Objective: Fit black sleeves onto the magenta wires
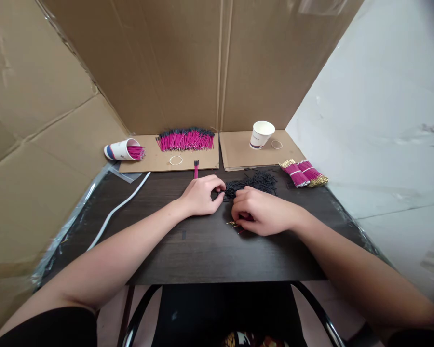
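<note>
My left hand [204, 195] is pinched at the left edge of a pile of short black tubes [258, 182], with a small black tube seemingly between thumb and forefinger. My right hand [262, 212] lies just in front of that pile, its fingers curled down to the table. Under and beside its fingertips are a few loose magenta wires with gold tips [233, 223]; exactly what those fingers grip is hidden. Beyond my left hand lie a few magenta wires with black ends [196, 169].
At the back, a wide row of black-ended magenta wires [186, 140] rests on cardboard [144, 166]. A tipped paper cup [117, 150] holds more wires; another paper cup [262, 135] stands upright. Banded wire bundles [304, 173] lie right. A white cable [121, 205] crosses the left side.
</note>
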A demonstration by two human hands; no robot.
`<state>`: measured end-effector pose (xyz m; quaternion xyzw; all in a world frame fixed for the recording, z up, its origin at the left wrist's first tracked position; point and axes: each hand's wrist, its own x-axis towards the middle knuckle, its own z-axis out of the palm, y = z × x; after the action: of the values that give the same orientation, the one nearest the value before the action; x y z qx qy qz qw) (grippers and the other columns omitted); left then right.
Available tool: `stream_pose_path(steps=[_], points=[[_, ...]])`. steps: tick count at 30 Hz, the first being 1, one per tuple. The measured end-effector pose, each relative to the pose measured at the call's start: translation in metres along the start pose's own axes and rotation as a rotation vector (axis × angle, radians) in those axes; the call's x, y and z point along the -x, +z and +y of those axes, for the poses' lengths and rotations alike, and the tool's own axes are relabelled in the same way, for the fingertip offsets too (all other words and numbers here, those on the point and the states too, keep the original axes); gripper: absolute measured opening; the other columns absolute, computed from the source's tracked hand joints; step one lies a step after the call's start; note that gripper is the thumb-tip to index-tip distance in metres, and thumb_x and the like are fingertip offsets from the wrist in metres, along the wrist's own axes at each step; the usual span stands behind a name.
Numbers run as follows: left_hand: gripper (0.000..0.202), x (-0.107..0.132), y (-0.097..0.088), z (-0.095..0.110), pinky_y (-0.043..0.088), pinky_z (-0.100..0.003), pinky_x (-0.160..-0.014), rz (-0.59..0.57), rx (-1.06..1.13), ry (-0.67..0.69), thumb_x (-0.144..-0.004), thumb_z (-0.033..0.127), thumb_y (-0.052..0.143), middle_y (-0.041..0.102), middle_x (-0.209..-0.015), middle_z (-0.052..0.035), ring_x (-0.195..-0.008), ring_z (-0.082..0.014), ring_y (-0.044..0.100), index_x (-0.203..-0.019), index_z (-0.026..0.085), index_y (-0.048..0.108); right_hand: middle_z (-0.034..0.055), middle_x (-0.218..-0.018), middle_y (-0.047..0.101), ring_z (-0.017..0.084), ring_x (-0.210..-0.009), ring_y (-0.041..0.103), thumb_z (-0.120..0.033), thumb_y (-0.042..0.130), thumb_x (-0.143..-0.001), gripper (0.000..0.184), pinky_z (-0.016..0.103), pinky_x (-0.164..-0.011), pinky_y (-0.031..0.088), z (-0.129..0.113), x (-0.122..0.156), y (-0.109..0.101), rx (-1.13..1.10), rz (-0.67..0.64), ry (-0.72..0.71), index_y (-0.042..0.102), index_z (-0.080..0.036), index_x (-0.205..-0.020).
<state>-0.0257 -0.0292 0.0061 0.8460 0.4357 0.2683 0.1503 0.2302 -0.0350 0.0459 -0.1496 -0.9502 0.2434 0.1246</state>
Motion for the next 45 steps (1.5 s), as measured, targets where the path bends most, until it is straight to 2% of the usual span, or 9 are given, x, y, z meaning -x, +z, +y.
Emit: stream_pose_path(steps=[5, 11, 16, 19, 23, 27, 33, 45], points=[[0.007, -0.001, 0.001, -0.002, 0.059, -0.039, -0.082, 0.005, 0.027, -0.001, -0.096, 0.024, 0.07, 0.078, -0.098, -0.0048, -0.086, -0.0225, 0.073, -0.099, 0.024, 0.076, -0.001, -0.073, 0.066, 0.02, -0.078, 0.057, -0.005, 0.074, -0.087, 0.021, 0.037, -0.083, 0.042, -0.002, -0.001, 0.004, 0.013, 0.008, 0.003, 0.068, -0.023, -0.079], [0.008, -0.002, 0.002, -0.003, 0.058, -0.038, -0.081, 0.003, 0.044, 0.01, -0.097, 0.024, 0.069, 0.078, -0.097, -0.0044, -0.086, -0.0221, 0.073, -0.099, 0.024, 0.076, 0.0032, -0.082, 0.065, 0.023, -0.085, 0.057, -0.009, 0.069, -0.094, 0.018, 0.04, -0.088, 0.047, -0.008, -0.006, 0.006, 0.052, -0.013, 0.036, 0.063, -0.022, -0.084], [0.006, -0.003, 0.001, -0.001, 0.056, -0.037, -0.079, 0.009, 0.082, -0.012, -0.097, 0.022, 0.068, 0.077, -0.096, -0.0051, -0.085, -0.022, 0.071, -0.096, 0.023, 0.074, 0.0083, -0.094, 0.067, 0.024, -0.088, 0.057, -0.012, 0.056, -0.104, 0.012, 0.04, -0.085, 0.051, -0.003, -0.008, 0.007, 0.043, 0.231, 0.011, 0.06, -0.022, -0.098], [0.005, -0.004, 0.001, 0.002, 0.052, -0.035, -0.072, 0.061, 0.158, -0.038, -0.097, 0.023, 0.067, 0.074, -0.093, -0.0052, -0.073, -0.0185, 0.063, -0.097, 0.022, 0.072, 0.008, -0.096, 0.07, 0.024, -0.085, 0.061, -0.017, 0.052, -0.11, 0.011, 0.04, -0.083, 0.053, 0.006, -0.007, 0.01, 0.077, 0.38, 0.027, 0.06, -0.023, -0.106], [0.011, -0.005, 0.004, 0.006, 0.045, -0.03, -0.061, 0.122, 0.336, -0.137, -0.102, 0.029, 0.066, 0.071, -0.086, -0.0033, -0.06, -0.0133, 0.051, -0.101, 0.02, 0.071, 0.0065, -0.102, 0.077, 0.022, -0.088, 0.071, -0.021, 0.055, -0.114, 0.01, 0.038, -0.082, 0.058, 0.018, -0.007, 0.016, 0.051, 0.56, 0.082, 0.064, -0.024, -0.115], [0.017, -0.007, 0.011, 0.002, 0.047, -0.028, -0.063, 0.179, 0.487, -0.195, -0.102, 0.035, 0.069, 0.073, -0.085, -0.0039, -0.065, -0.0137, 0.057, -0.102, 0.018, 0.072, 0.005, -0.101, 0.079, 0.021, -0.086, 0.075, -0.022, 0.061, -0.112, 0.011, 0.035, -0.08, 0.063, 0.029, -0.008, 0.022, -0.016, 0.689, 0.164, 0.065, -0.025, -0.122], [0.017, -0.008, 0.018, -0.006, 0.051, -0.028, -0.067, 0.223, 0.548, -0.2, -0.101, 0.033, 0.071, 0.076, -0.089, -0.0062, -0.069, -0.015, 0.063, -0.105, 0.017, 0.074, 0.0066, -0.105, 0.078, 0.024, -0.093, 0.079, -0.021, 0.059, -0.111, 0.018, 0.039, -0.084, 0.065, 0.038, -0.004, 0.027, -0.102, 0.673, 0.245, 0.059, -0.027, -0.128], [0.014, -0.008, 0.011, 0.002, 0.043, -0.025, -0.061, 0.205, 0.476, -0.122, -0.103, 0.03, 0.071, 0.073, -0.085, -0.0026, -0.061, -0.0103, 0.05, -0.103, 0.016, 0.075, 0.0069, -0.105, 0.079, 0.024, -0.094, 0.078, -0.018, 0.06, -0.109, 0.015, 0.038, -0.084, 0.062, 0.038, -0.005, 0.025, -0.031, 0.632, 0.224, 0.06, -0.025, -0.122]])
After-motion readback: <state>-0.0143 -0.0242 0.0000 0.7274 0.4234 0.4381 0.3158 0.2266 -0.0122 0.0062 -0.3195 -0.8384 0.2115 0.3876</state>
